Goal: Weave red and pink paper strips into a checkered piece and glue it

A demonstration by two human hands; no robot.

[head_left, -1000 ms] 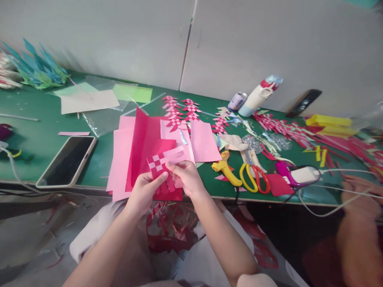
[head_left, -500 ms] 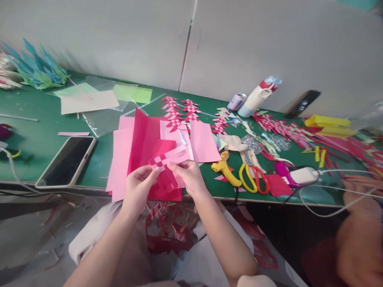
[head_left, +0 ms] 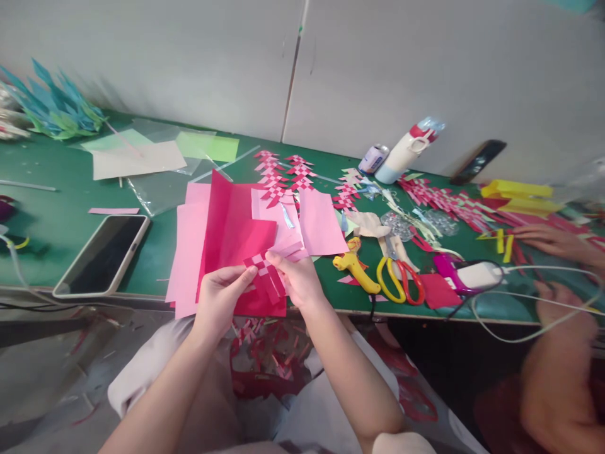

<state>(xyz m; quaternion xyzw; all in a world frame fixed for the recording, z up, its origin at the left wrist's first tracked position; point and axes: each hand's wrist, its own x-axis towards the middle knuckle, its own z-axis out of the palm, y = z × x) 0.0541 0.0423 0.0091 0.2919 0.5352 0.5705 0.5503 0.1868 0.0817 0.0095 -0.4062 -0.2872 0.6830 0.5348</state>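
Between my two hands is a small woven piece of red and pink paper strips [head_left: 261, 265], with loose strip ends sticking out. My left hand [head_left: 222, 291] pinches its left edge between thumb and fingers. On the other side, my right hand [head_left: 299, 277] grips the weave near a pale pink strip. Below the hands lie red paper sheets [head_left: 239, 208] and pink paper sheets [head_left: 188, 246], partly covered by my fingers. Finished-looking checkered woven chains [head_left: 270, 176] in red and pink lie just behind the sheets.
To the left lies a phone [head_left: 101, 255]. Right of the sheets are a yellow glue gun [head_left: 357, 268], scissors [head_left: 391, 280] and a white charger [head_left: 479, 275] with cables. A bottle [head_left: 407, 151] and a can [head_left: 373, 159] stand behind. Another person's hands [head_left: 558, 243] are at the far right.
The woven piece has turned in my hands, its checkered part now nearer the right thumb. The other person's hands have shifted, and one now reaches onto the table.
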